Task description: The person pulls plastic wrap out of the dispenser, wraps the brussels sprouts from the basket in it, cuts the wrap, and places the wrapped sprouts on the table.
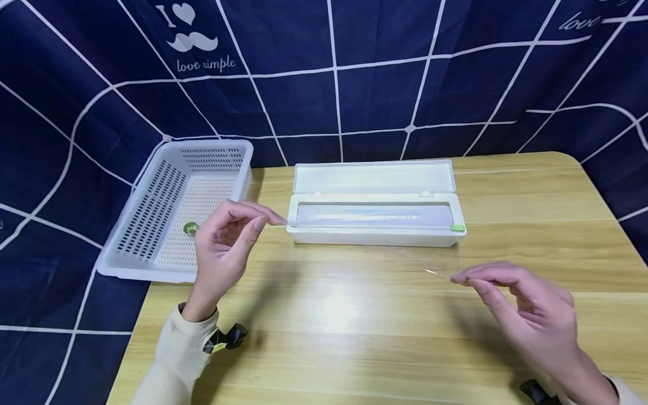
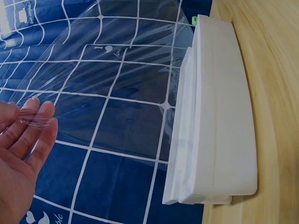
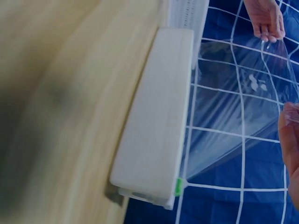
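Note:
A white cling film dispenser box (image 1: 374,237) sits on the table with its lid (image 1: 374,177) flipped back. The film roll (image 1: 374,215) shows inside, and a green cutter slider (image 1: 457,228) is at the right end of the front edge. From the box a clear sheet of cling film (image 2: 131,70) stretches up to both hands, wrinkled near the fingers. My left hand (image 1: 225,242) pinches one corner between thumb and fingers. On the other side, my right hand (image 1: 531,315) pinches the opposite corner, in front of the box's right end. In the head view the sheet is almost invisible.
To the left stands a white plastic basket (image 1: 116,271) with slotted walls, partly behind the left hand. A small green round thing (image 1: 190,228) lies in it. The wooden table (image 1: 329,349) extends in front of the box. Dark blue checked cloth (image 1: 374,95) hangs behind.

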Demonstrator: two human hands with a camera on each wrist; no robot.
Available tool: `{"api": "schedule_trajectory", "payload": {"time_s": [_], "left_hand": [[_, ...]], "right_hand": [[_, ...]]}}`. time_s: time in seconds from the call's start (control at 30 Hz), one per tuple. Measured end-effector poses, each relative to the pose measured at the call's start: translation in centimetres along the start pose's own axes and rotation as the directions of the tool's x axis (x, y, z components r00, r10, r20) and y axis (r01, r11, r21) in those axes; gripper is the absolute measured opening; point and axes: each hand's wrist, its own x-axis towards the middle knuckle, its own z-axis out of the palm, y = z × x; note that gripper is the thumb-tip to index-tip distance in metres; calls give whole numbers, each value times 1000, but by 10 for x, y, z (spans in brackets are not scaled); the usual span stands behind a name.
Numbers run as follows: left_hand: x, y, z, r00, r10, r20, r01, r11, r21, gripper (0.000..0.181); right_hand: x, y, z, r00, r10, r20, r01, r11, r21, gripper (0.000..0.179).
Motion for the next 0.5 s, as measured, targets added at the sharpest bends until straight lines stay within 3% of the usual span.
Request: {"api": "schedule_trajectory", "payload": {"time_s": [0.1, 0.27, 0.5], "left_hand": [[-3, -1, -2, 1000, 2, 18, -2, 1000, -6, 5], [-8, -3, -5, 999, -1, 41, 2, 1000, -12, 14], [-18, -5, -8, 996, -24, 85, 23, 1000, 5, 7]], "right_hand": [[-7, 1, -1, 998, 34, 46, -30, 996, -81, 18], [-16, 3, -4, 988, 89, 128, -54, 967, -250, 24], [-29, 4, -13, 952, 151, 264, -68, 952, -300, 26]]}}
